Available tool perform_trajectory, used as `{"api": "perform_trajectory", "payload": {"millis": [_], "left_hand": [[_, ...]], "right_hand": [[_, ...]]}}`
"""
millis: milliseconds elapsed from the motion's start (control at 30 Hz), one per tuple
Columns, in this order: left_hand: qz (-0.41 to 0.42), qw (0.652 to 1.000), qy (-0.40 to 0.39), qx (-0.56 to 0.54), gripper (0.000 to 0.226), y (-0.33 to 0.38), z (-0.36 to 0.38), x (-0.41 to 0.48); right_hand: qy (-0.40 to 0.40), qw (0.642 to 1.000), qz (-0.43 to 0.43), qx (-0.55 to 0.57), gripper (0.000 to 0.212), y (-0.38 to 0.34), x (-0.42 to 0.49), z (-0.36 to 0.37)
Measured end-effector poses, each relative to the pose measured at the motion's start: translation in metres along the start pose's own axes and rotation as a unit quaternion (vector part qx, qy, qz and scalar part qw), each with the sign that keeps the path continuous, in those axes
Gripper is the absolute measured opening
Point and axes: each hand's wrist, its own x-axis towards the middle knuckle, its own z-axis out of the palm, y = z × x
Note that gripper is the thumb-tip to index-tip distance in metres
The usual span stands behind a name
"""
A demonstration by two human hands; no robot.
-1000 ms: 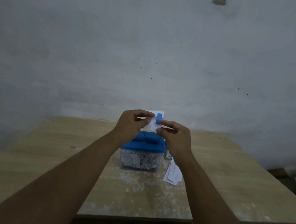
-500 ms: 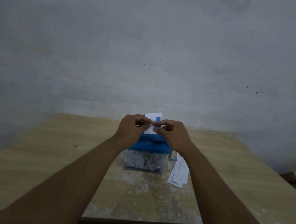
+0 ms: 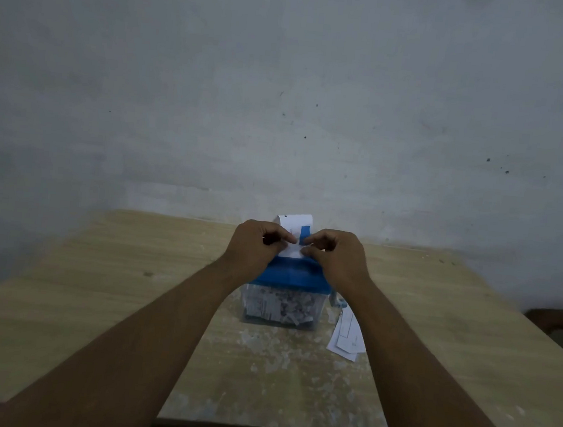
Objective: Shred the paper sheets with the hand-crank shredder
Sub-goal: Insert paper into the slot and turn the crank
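Pinches with left hand [image 3: 256, 245] a paper sheet [image 3: 295, 221] standing upright atop the blue-lidded shredder [image 3: 291, 278], pinches its other edge with right hand [image 3: 337, 258], shows shreds [image 3: 279, 306] binned already, seemingly leaves cranking and spare sheets [image 3: 347, 336] rightward undone.

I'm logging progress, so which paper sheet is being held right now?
The sheet with the blue patch, pinched by the left hand and right hand above the shredder; the other sheets lie flat on the table beside it, untouched.

Scuffed wooden table [image 3: 93, 298] against stained grey wall [image 3: 286, 76]; dim light.
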Motion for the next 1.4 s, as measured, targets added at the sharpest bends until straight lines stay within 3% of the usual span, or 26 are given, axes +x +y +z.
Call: {"api": "perform_trajectory", "payload": {"millis": [300,500,633,700,800,933,1067,1233,1400], "left_hand": [[0.012,1.0,-0.012,0.018,0.014,-0.011,0.003,0.001],[0.001,0.999,-0.051,0.001,0.049,-0.008,0.004,-0.006],[0.001,0.999,-0.039,-0.004,0.049,-0.008,0.006,-0.009],[-0.004,1.0,-0.028,-0.001,0.048,-0.009,0.008,-0.01],[-0.015,1.0,-0.02,-0.01,0.045,-0.011,0.008,-0.012],[-0.015,1.0,-0.014,-0.017,0.046,-0.011,0.009,-0.013],[-0.03,0.999,-0.016,-0.016,0.043,-0.011,0.01,-0.013],[-0.038,0.998,-0.031,-0.031,0.04,-0.009,0.01,-0.013],[-0.035,0.997,-0.05,-0.038,0.025,-0.009,0.008,-0.011]], "right_hand": [[0.01,1.0,0.003,-0.006,0.016,0.004,0.002,0.004],[-0.005,1.0,0.005,-0.025,0.016,0.005,0.001,-0.001],[-0.001,1.0,0.004,-0.012,0.011,0.007,-0.007,-0.006],[0.049,0.999,0.007,-0.023,0.011,0.014,-0.015,-0.009],[0.103,0.991,0.074,-0.049,0.011,0.031,-0.031,-0.012],[0.032,0.974,0.198,-0.101,0.042,0.051,-0.053,-0.01],[-0.005,0.973,0.207,-0.102,0.024,0.056,-0.069,-0.007],[0.053,0.973,0.226,-0.015,0.02,0.047,-0.076,-0.013],[0.061,0.967,0.243,0.048,0.015,0.031,-0.079,-0.027]]}}
